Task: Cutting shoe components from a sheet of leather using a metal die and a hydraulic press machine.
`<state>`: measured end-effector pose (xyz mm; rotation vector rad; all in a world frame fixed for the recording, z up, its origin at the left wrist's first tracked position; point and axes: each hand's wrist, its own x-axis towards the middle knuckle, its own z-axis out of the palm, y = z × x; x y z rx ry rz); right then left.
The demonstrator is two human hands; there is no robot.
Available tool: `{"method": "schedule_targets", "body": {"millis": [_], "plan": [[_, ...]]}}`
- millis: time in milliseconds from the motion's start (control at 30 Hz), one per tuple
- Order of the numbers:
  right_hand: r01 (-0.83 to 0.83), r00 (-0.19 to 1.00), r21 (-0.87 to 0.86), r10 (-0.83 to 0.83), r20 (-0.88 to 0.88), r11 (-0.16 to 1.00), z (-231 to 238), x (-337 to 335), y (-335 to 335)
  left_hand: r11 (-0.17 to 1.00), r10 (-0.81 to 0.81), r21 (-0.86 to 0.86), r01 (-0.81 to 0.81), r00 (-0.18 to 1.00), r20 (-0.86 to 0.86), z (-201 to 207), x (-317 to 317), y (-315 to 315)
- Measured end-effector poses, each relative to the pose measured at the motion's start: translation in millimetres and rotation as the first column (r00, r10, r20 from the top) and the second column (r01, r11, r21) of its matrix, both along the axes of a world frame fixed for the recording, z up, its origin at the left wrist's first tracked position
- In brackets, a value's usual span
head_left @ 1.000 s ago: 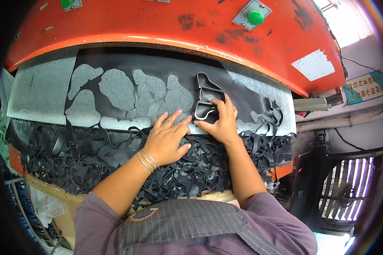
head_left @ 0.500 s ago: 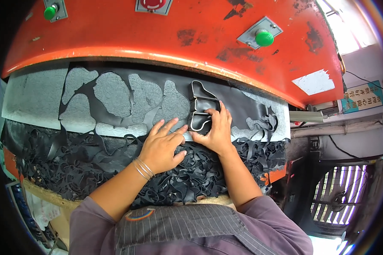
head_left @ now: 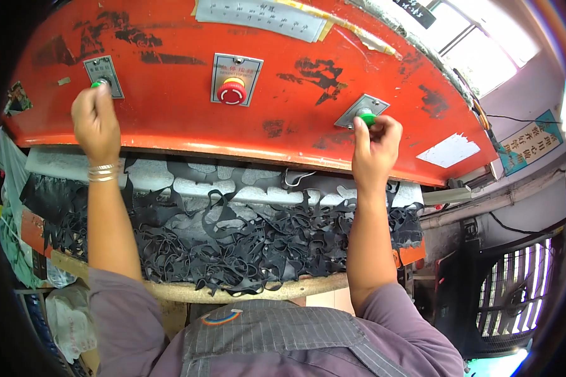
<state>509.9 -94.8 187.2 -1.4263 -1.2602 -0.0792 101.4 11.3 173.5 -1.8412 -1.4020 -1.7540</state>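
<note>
My left hand (head_left: 97, 125) is raised to the orange-red machine panel, its fingers closed at the left green push button (head_left: 98, 83), which they partly cover. At the right green push button (head_left: 366, 119), my right hand (head_left: 376, 149) has its thumb and curled fingers closed about the knob. Below the panel's lower edge, the metal rim of a cutting die (head_left: 295, 179) shows on the black sheet material (head_left: 251, 174); its far part is hidden under the machine. Cut-out gaps in the sheet reveal a pale surface.
A red emergency-stop button (head_left: 233, 92) sits between the green ones. Tangled black offcuts (head_left: 251, 245) cover the near ledge, bordered by a pale board edge (head_left: 283, 289). A black fan (head_left: 516, 292) stands at the right, plastic bags (head_left: 69, 320) at the lower left.
Both hands have left the cutting die and sheet and risen to the two green buttons, the left going far left. The view has tilted up, showing more of the panel.
</note>
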Motion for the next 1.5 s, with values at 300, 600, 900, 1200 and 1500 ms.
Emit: {"method": "schedule_targets", "body": {"millis": [300, 600, 900, 1200, 1500], "plan": [[-0.283, 0.935, -0.73, 0.347, -0.067, 0.622, 0.9, -32.0, -120.7, 0.56, -0.494, -0.716, 0.418, 0.861, 0.116, 13.4, 73.2, -150.1], [-0.183, 0.605, -0.844, 0.734, 0.307, 0.504, -36.9, -77.4, -233.4, 0.408, -0.783, -0.872, 0.27, 0.594, -0.183, -26.5, 154.4, -305.2], [-0.319, 0.485, -0.928, 0.875, 0.014, 0.192, -20.9, -42.3, -199.1, 0.326, -0.752, -0.911, 0.254, 0.653, -0.087, -15.0, 169.8, -292.7], [0.201, 0.88, -0.765, 0.23, 0.415, 0.612, -91.7, -14.5, -29.9, 0.639, -0.606, -0.703, 0.311, 0.767, -0.212, -85.6, 213.9, -218.3], [-0.555, 0.831, -0.517, 0.46, -0.312, 0.652, -81.1, 59.5, -28.4, 0.55, -0.405, -0.653, 0.52, 0.85, 0.336, -103.3, 239.4, -177.9]]}}
